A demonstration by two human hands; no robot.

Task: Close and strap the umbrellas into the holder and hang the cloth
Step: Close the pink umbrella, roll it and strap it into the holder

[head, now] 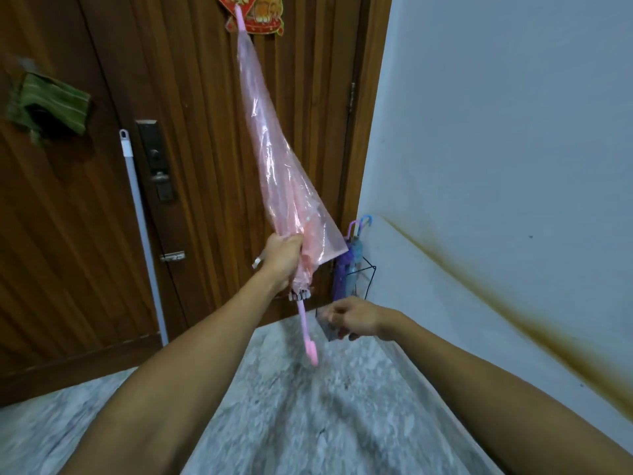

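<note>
My left hand (282, 258) grips a folded pink see-through umbrella (277, 156) near the lower end of its canopy, tip pointing up toward the door, pink hook handle (309, 344) hanging below. My right hand (356, 318) is lower right, fingers loosely curled, at the front edge of a black wire umbrella holder (368, 279) that stands in the corner; whether it grips the holder is unclear. A purple umbrella (340, 269) and a blue umbrella (356, 252) stand in the holder. A green striped cloth (48, 104) hangs on the wooden door at the upper left.
A brown wooden door (191, 132) with a dark lock plate (157, 161) fills the left and centre. A grey pole (142, 231) leans against it. A white wall (496, 132) with a brown stain runs along the right. The floor (308, 406) is grey marble.
</note>
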